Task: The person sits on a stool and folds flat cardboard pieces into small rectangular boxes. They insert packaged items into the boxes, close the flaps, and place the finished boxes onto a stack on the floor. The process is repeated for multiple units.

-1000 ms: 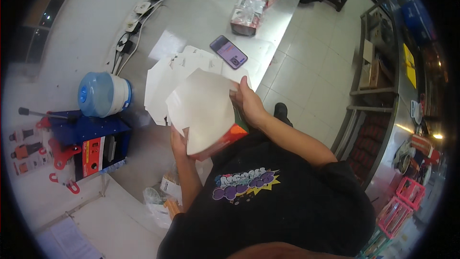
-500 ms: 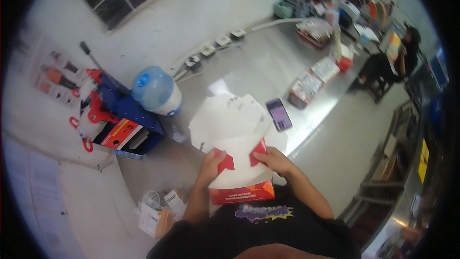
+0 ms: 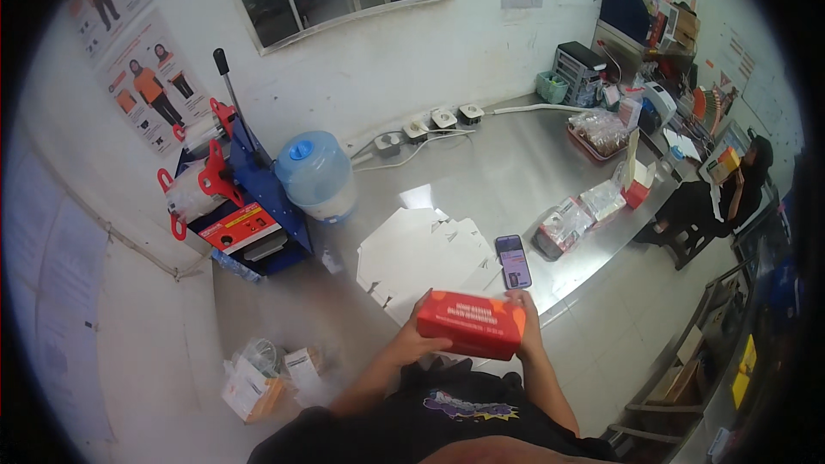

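Note:
A folded red cardboard box (image 3: 473, 325) with orange patches and pale print is held up in front of my body. My left hand (image 3: 416, 340) is closed on its left end, and my right hand (image 3: 528, 316) grips the right end. Just beyond the box, flat white cardboard blanks (image 3: 421, 259) lie stacked on the steel table. A phone with a lit screen (image 3: 514, 263) rests to the right of the stack, close to my right hand.
The steel table (image 3: 490, 155) runs to the far right, carrying plastic-wrapped packs (image 3: 577, 216) and a red tray of clear bags (image 3: 601, 133). On the left stand a blue machine (image 3: 271, 198) and a water jug (image 3: 316, 176). A person (image 3: 722, 189) sits at the right.
The open carton with its white inside and red side flaps is now a closed box, red face up. Both hands have shifted to its ends. My view has turned, showing more wall.

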A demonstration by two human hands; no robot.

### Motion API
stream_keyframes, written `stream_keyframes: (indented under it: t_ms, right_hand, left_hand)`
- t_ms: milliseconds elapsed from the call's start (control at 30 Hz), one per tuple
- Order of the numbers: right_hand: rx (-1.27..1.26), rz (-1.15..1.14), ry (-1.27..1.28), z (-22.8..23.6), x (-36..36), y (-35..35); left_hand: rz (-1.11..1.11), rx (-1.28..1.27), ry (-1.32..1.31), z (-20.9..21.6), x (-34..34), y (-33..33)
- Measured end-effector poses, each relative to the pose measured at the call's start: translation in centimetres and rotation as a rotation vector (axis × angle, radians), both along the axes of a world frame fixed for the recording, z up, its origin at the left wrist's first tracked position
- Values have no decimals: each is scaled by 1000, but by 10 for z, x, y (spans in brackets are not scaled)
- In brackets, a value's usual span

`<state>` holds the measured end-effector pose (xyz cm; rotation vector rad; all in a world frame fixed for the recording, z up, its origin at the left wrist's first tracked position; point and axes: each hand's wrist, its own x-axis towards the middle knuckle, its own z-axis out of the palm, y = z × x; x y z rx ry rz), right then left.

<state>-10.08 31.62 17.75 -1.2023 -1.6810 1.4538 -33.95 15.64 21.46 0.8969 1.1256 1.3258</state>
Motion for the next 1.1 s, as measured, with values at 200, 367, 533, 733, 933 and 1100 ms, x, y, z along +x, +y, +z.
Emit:
stream_keyframes:
  t_ms: [200, 367, 533, 733, 933, 1100]
  right_hand:
    - [-387, -109, 524, 96, -18, -21]
    - [-198, 249, 402, 96, -7, -24]
    - [-136, -86, 281, 80, -24, -28]
    - [-167, -162, 267, 77, -29, -26]
    - [-348, 33, 535, 94, -21, -29]
    - [-197, -14, 310, 93, -26, -33]
  left_hand:
    - [405, -290, -388, 12, 9, 17]
    - [339, -360, -332, 12, 2, 20]
    - [321, -230, -375, 7, 7, 22]
    - [409, -170, -227, 21, 12, 25]
    - [474, -211, -149, 14, 10, 24]
    - [660, 61, 128, 16, 32, 30]
